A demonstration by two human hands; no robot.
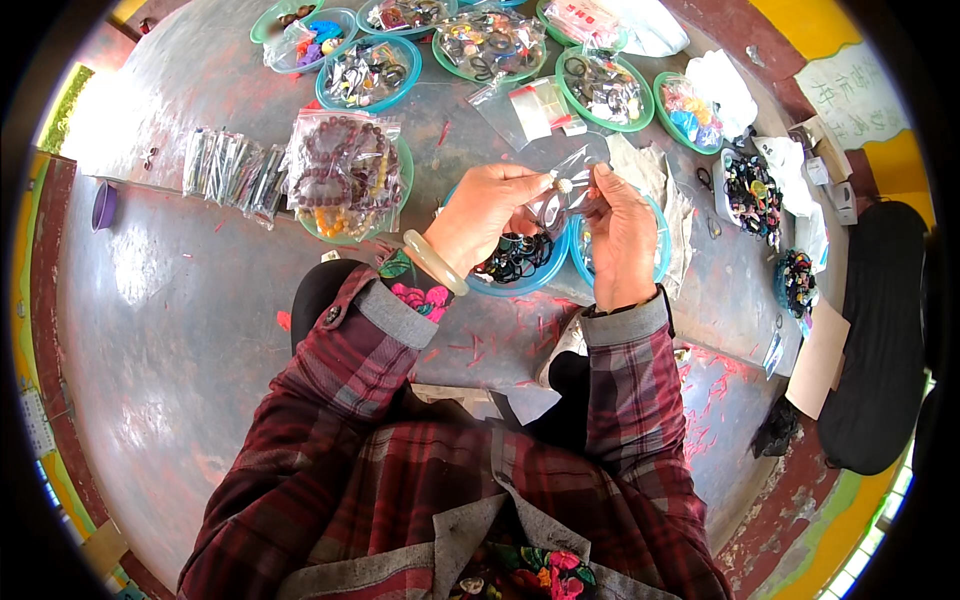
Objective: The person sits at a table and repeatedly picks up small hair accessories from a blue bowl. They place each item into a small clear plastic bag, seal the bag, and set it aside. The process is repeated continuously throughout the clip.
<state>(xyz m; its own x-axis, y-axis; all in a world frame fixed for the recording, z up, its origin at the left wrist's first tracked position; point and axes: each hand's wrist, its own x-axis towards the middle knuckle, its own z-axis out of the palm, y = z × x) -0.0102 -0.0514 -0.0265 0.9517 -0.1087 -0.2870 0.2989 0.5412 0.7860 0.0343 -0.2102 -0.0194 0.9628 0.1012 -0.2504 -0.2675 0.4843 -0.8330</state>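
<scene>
As your left hand (480, 215) and right hand (623, 235) pinch a clear bag (574, 166) with thumbs and fingers closed, it's hard to tell if the white bead (564, 186) is inside. Dark beads (335, 188) leftward are bagged; black hair ties (508, 262) lie loose below.

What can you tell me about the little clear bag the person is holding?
The small clear bag looks like thin, glossy plastic, crinkled and catching the light. The left hand and the right hand pinch it between them, over two blue bowls. A pale, round piece shows near the left thumb, with something dark and curved below; whether either lies inside the bag, I cannot tell.
</scene>
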